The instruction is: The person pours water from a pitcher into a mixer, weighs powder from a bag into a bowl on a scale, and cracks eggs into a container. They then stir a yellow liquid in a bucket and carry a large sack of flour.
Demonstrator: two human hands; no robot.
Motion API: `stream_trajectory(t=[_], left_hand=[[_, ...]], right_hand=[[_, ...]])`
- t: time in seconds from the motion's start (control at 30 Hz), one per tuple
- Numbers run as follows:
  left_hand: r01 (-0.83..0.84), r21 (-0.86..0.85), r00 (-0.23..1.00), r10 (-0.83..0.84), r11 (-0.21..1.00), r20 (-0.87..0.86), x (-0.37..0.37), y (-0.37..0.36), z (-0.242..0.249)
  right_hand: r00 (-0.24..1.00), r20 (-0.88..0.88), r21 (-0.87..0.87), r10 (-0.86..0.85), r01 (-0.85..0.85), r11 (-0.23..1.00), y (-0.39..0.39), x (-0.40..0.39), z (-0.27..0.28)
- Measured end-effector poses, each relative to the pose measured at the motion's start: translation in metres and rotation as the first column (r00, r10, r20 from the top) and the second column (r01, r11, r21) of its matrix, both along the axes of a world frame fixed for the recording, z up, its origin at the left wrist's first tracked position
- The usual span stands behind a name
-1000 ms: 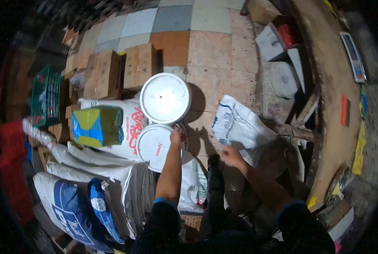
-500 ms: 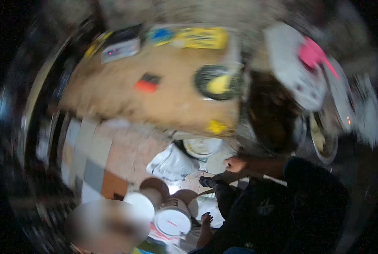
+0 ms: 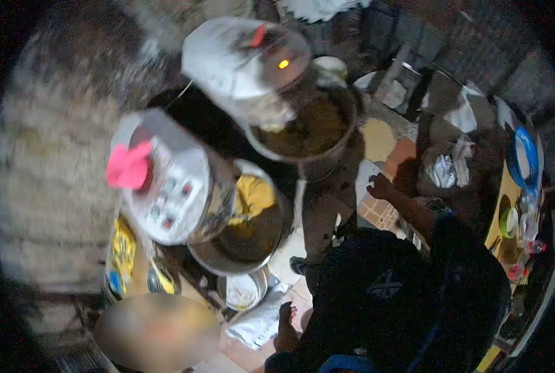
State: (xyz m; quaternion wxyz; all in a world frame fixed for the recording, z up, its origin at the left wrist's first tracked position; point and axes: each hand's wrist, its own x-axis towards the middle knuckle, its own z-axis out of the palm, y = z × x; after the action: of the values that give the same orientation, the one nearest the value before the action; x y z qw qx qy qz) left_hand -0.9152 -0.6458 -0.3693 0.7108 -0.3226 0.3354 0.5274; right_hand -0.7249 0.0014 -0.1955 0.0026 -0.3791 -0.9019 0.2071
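Note:
My left hand hangs low by my body, fingers loosely apart and nothing visible in them, above a silver-white bag on the floor. Held out on the other side, my right hand also looks unoccupied, its fingers spread over the tiled floor. In front of me stands a mixer with buttons and a pink plastic item on top. Its metal bowl holds yellow dough. Behind it, a second mixer leans over a bowl with dark contents.
A white bucket stands below the nearer bowl. At the left, a table carries a yellow packet. On the right, a shelf holds a blue ring-shaped item and a green bowl. A blurred patch covers the lower left.
My view has swung right, from the wooden table to the two mixers. The table is now mostly out of view at the lower left. Both hands stay without anything visible in them.

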Motion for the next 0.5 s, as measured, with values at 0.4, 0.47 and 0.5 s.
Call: stream_trajectory(t=[0.4, 0.47, 0.5], left_hand=[[0.863, -0.364, -0.152, -0.506, 0.350, -0.849, -0.070, 0.574, 0.102], [0.903, -0.007, 0.221, -0.476, 0.430, -0.851, -0.053, 0.658, 0.141], [0.892, 0.059, 0.274, -0.432, 0.448, -0.859, -0.041, 0.696, 0.152]], right_hand=[[0.754, -0.591, 0.154, -0.286, 0.454, 0.877, 0.196, 0.273, -0.046], [0.717, -0.346, -0.110, -0.605, 0.610, 0.785, 0.225, 0.312, -0.027], [0.656, -0.191, -0.234, -0.730, 0.692, 0.683, 0.229, 0.325, -0.024]])
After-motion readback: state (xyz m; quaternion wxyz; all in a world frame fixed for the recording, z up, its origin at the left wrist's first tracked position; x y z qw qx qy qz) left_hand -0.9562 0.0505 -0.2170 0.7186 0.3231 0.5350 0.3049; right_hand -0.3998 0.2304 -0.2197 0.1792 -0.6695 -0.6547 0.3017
